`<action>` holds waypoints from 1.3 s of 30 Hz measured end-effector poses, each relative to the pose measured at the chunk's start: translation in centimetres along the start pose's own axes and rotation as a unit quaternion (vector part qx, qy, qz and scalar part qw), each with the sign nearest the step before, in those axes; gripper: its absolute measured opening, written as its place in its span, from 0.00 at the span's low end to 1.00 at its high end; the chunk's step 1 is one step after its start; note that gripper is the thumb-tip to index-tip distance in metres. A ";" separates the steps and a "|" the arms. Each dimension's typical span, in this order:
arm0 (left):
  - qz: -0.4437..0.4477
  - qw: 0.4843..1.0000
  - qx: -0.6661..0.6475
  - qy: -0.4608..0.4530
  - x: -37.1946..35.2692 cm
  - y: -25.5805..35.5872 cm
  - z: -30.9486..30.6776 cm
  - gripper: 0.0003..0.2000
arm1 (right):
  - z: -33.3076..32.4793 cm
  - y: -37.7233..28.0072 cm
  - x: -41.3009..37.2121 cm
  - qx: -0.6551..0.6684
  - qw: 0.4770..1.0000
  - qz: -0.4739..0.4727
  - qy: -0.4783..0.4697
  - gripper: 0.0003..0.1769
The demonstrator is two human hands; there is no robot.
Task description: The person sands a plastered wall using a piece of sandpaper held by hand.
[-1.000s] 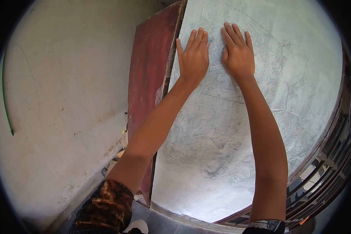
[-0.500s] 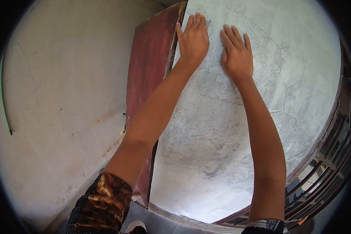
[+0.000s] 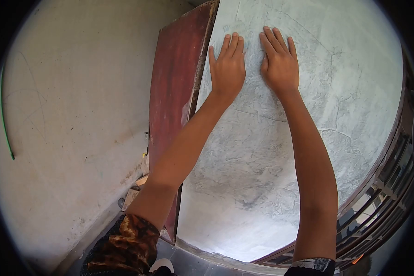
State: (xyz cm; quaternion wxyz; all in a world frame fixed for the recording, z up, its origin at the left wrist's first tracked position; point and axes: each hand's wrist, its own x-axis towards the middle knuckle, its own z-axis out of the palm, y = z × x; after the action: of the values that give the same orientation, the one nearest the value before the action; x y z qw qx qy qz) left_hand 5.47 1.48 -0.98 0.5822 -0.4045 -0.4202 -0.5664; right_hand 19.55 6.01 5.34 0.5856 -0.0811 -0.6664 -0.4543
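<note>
A pale grey-green wall (image 3: 244,161) with wrinkles and cracks fills the middle of the head view. My left hand (image 3: 228,69) rests on it with fingers stretched upward and thumb apart, close to the edge of a dark red wooden door (image 3: 175,73). To its right, my right hand (image 3: 280,66) lies on the same surface, fingers extended. Neither hand holds anything. The palms are turned away and hidden.
A plain beige wall (image 3: 78,115) stands on the left, with a green cord (image 3: 3,115) hanging on it. Dark window bars (image 3: 377,202) curve along the lower right. Dark floor tiles (image 3: 188,262) show at the bottom.
My left hand has slid a little down the wrinkled wall. My right hand has barely moved, slightly upward at the fingertips.
</note>
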 end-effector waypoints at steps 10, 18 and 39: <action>0.005 1.000 -0.005 0.003 4.5 -0.8 1.5 0.18 | -0.2 -0.1 0.1 0.001 1.000 -0.002 0.006 0.27; 0.074 0.996 -0.025 -0.030 5.0 -2.5 0.5 0.18 | -0.2 -0.2 0.3 -0.006 1.000 0.001 0.004 0.27; 0.031 0.996 0.022 -0.084 -1.5 -0.9 -2.2 0.18 | -0.4 -0.3 0.3 0.007 1.000 0.004 -0.009 0.28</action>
State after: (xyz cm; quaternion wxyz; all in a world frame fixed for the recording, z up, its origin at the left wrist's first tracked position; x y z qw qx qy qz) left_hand 4.62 -0.14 -3.11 0.5709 -0.4507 -0.4670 -0.5029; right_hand 19.57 5.42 5.39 0.5816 -0.0839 -0.6744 -0.4471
